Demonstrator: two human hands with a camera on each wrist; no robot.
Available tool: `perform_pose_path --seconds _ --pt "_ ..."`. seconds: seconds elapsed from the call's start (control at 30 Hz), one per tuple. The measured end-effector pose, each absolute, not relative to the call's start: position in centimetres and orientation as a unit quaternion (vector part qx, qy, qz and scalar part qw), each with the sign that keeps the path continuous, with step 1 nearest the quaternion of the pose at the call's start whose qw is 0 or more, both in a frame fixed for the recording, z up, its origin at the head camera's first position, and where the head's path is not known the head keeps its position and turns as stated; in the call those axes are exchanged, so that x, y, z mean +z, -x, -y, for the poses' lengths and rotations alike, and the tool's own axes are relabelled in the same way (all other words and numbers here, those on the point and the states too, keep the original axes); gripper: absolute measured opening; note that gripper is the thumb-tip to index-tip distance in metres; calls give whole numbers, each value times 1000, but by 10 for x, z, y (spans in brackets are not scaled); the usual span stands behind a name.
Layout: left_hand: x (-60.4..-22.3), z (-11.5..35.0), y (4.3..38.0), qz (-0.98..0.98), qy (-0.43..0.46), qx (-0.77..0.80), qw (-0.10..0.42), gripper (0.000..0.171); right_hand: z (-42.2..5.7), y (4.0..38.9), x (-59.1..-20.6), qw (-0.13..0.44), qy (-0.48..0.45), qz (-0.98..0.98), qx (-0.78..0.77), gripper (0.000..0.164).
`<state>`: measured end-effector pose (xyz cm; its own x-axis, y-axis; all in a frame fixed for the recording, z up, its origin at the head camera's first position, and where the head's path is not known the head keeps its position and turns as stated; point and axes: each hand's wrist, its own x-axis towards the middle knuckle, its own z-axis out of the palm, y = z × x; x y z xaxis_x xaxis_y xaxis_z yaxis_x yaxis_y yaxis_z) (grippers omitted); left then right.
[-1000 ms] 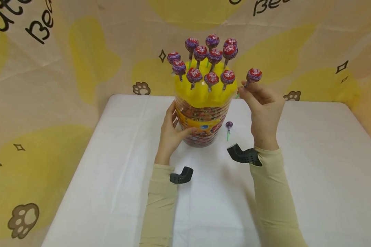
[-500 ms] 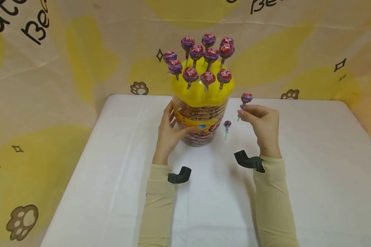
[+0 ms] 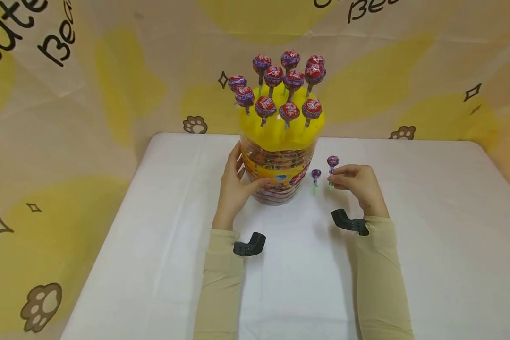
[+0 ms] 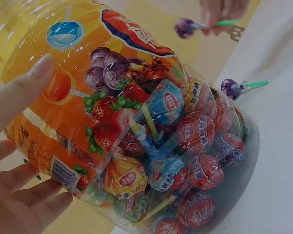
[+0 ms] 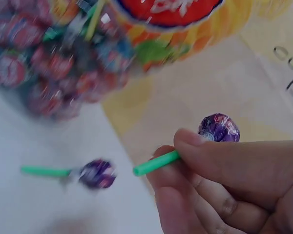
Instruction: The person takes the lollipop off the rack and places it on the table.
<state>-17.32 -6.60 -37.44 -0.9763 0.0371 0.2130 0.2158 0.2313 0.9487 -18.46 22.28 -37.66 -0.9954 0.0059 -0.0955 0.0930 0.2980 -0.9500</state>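
Note:
A clear plastic candy jar (image 3: 276, 165) with a yellow lid (image 3: 276, 137) stands on the white table, full of wrapped lollipops (image 4: 185, 165). Several red-and-purple lollipops (image 3: 290, 112) stick up from the lid. My left hand (image 3: 233, 191) holds the jar's left side, thumb across the printed label, the other fingers round the side. To the jar's right, my right hand (image 3: 361, 185) pinches the green stick of a purple-wrapped lollipop (image 3: 333, 161) between thumb and fingers, candy end up. Just left of it, a second purple lollipop (image 3: 316, 174) lies on the table, touched by neither hand.
The white-covered table (image 3: 153, 236) reaches toward a yellow-patterned cloth backdrop (image 3: 365, 71), which also hangs at the left. Black wrist camera mounts (image 3: 250, 244) stick out from both sleeves.
My right hand has come down from beside the jar's lid toward the table with the lollipop in its fingers. The left hand and the jar stay in place.

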Motion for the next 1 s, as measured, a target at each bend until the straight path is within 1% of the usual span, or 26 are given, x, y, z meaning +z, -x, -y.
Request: perform_pose_path --seconds 0.2,0.3,0.73,1.0 --pt "-375 65 173 783 81 -613 71 94 -235 190 -404 94 -58 -795 -597 34" --pt "-375 65 173 783 82 -612 72 95 -238 192 -412 109 -64 -790 -600 33" --pt "-373 67 173 776 84 -621 66 99 -235 195 -420 111 -58 -785 -607 33" --pt "-373 67 174 782 84 -614 72 96 -233 197 -422 104 -80 -791 -597 33"
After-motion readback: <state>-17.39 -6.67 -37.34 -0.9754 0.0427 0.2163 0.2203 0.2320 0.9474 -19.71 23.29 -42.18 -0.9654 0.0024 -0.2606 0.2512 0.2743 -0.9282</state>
